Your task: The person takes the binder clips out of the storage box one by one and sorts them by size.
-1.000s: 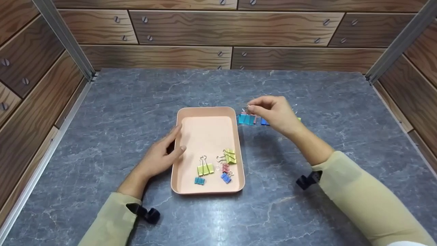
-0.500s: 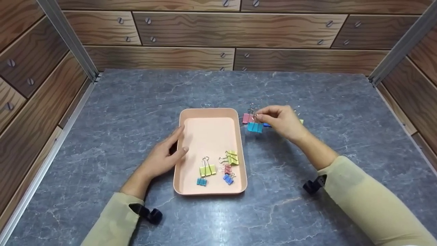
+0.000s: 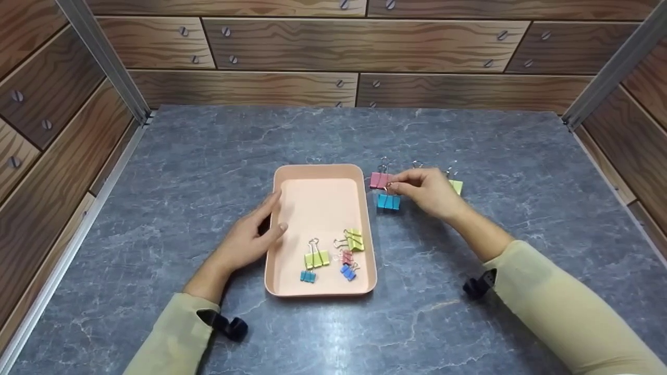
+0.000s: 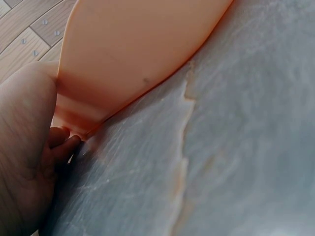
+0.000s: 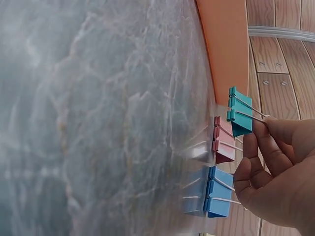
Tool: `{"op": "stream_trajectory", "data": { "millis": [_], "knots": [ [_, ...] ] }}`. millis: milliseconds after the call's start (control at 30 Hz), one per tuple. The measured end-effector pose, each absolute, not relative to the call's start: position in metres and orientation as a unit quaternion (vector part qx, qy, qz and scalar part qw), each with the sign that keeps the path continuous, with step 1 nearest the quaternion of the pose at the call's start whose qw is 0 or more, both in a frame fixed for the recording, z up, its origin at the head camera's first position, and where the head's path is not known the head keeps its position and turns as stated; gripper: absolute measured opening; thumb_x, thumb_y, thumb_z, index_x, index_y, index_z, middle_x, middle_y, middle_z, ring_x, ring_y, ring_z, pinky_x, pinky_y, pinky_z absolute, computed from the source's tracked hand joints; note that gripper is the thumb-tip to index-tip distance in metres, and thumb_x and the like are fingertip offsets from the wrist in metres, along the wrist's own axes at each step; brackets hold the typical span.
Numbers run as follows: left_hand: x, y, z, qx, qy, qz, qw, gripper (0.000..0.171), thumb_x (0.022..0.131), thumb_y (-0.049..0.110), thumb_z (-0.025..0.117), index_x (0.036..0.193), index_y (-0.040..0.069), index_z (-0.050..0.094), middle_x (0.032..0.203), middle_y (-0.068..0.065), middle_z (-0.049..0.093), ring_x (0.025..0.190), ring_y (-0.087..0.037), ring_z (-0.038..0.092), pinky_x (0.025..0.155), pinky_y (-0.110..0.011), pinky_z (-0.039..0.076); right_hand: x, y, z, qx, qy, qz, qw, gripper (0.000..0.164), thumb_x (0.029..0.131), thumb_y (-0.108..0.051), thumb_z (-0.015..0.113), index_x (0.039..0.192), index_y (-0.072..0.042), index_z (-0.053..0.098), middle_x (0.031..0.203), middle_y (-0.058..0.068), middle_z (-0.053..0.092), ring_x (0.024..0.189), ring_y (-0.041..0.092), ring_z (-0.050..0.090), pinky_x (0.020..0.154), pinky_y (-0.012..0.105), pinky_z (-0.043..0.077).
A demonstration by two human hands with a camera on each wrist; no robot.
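Between the thumb and fingertips of my right hand [image 3: 431, 192] is a teal binder clip [image 3: 388, 202], pinched by its wire handles. In the right wrist view the teal clip [image 5: 240, 112] is held off the table beside the tray. A pink binder clip [image 3: 379, 180] stands just behind it, and a blue one [image 5: 218, 191] is plain only in the right wrist view. My left hand [image 3: 244, 239] holds the left wall of a shallow pink tray [image 3: 320, 169], thumb over the rim, other fingers curled low against the outside.
Inside the tray's near half lie yellow-green clips [image 3: 317, 259], a small teal clip [image 3: 308, 276], a small red clip [image 3: 347, 257] and a small blue clip [image 3: 348, 272]. Another yellow-green clip [image 3: 456, 187] stands behind my right hand. Wood-patterned walls enclose the grey marbled table [image 3: 219, 140].
The teal clip in my right hand has come nearer to me and slightly right, leaving the pink clip in plain sight behind it. My left hand stays on the tray.
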State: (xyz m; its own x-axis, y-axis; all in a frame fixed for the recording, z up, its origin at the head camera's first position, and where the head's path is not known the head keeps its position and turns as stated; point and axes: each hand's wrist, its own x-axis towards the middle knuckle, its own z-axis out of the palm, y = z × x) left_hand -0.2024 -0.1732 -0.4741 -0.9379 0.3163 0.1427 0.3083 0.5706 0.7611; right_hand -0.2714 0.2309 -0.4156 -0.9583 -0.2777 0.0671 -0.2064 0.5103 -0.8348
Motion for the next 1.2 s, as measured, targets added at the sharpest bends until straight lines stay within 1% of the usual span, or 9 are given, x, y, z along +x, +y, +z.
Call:
{"op": "stream_trajectory", "data": {
  "millis": [133, 433, 667, 833, 867, 1000, 1200],
  "knots": [
    [-0.202, -0.174, -0.474, 0.177, 0.886, 0.429, 0.003, 0.075, 0.105, 0.041, 0.064, 0.169, 0.021, 0.031, 0.171, -0.005, 0.031, 0.157, -0.027, 0.03, 0.128, -0.047, 0.025, -0.271, 0.231, -0.419, -0.142, 0.871, -0.469, 0.038, 0.02, 0.101, -0.014, 0.074, 0.113, 0.002, 0.081, 0.102, 0.014, 0.08, 0.089, 0.008, 0.07, 0.076, 0.016, 0.054],
    [-0.201, -0.174, -0.474, 0.174, 0.884, 0.433, 0.005, 0.074, 0.105, 0.041, 0.064, 0.169, 0.022, 0.031, 0.171, -0.009, 0.031, 0.157, -0.028, 0.03, 0.128, -0.047, 0.025, -0.271, 0.231, -0.425, -0.144, 0.868, -0.472, 0.048, 0.02, 0.101, -0.013, 0.075, 0.112, 0.004, 0.08, 0.104, 0.017, 0.079, 0.088, 0.007, 0.067, 0.076, 0.015, 0.053],
    [-0.202, -0.174, -0.475, 0.176, 0.886, 0.43, 0.004, 0.074, 0.105, 0.041, 0.064, 0.169, 0.021, 0.032, 0.17, -0.011, 0.032, 0.157, -0.029, 0.031, 0.127, -0.048, 0.026, -0.272, 0.232, -0.428, -0.145, 0.87, -0.469, 0.048, 0.021, 0.1, -0.014, 0.076, 0.112, 0.002, 0.081, 0.105, 0.015, 0.079, 0.09, 0.01, 0.066, 0.078, 0.016, 0.052],
    [-0.202, -0.174, -0.475, 0.173, 0.887, 0.429, 0.008, 0.074, 0.105, 0.042, 0.064, 0.169, 0.021, 0.032, 0.171, -0.009, 0.032, 0.157, -0.028, 0.03, 0.128, -0.047, 0.025, -0.273, 0.232, -0.431, -0.152, 0.869, -0.469, 0.05, 0.022, 0.101, -0.014, 0.075, 0.114, 0.003, 0.08, 0.107, 0.015, 0.079, 0.091, 0.011, 0.066, 0.078, 0.016, 0.051],
    [-0.202, -0.174, -0.475, 0.173, 0.887, 0.428, 0.008, 0.074, 0.105, 0.043, 0.064, 0.169, 0.021, 0.032, 0.171, -0.008, 0.032, 0.157, -0.028, 0.03, 0.128, -0.047, 0.025, -0.273, 0.231, -0.432, -0.152, 0.869, -0.467, 0.05, 0.022, 0.101, -0.012, 0.074, 0.115, 0.004, 0.079, 0.107, 0.015, 0.079, 0.092, 0.011, 0.066, 0.078, 0.016, 0.051],
    [-0.203, -0.174, -0.476, 0.175, 0.888, 0.426, 0.006, 0.074, 0.105, 0.042, 0.064, 0.169, 0.02, 0.032, 0.171, -0.006, 0.032, 0.157, -0.028, 0.03, 0.128, -0.048, 0.025, -0.275, 0.231, -0.433, -0.151, 0.869, -0.469, 0.056, 0.021, 0.102, -0.01, 0.073, 0.116, 0.005, 0.079, 0.108, 0.016, 0.079, 0.092, 0.011, 0.066, 0.079, 0.016, 0.052],
    [-0.203, -0.174, -0.475, 0.179, 0.885, 0.429, 0.005, 0.074, 0.106, 0.04, 0.064, 0.169, 0.02, 0.032, 0.171, -0.005, 0.032, 0.156, -0.028, 0.031, 0.127, -0.047, 0.026, -0.276, 0.232, -0.434, -0.149, 0.873, -0.461, 0.062, 0.021, 0.103, -0.013, 0.072, 0.117, 0.0, 0.08, 0.111, 0.013, 0.079, 0.098, 0.014, 0.068, 0.083, 0.018, 0.053]
  ]
}}
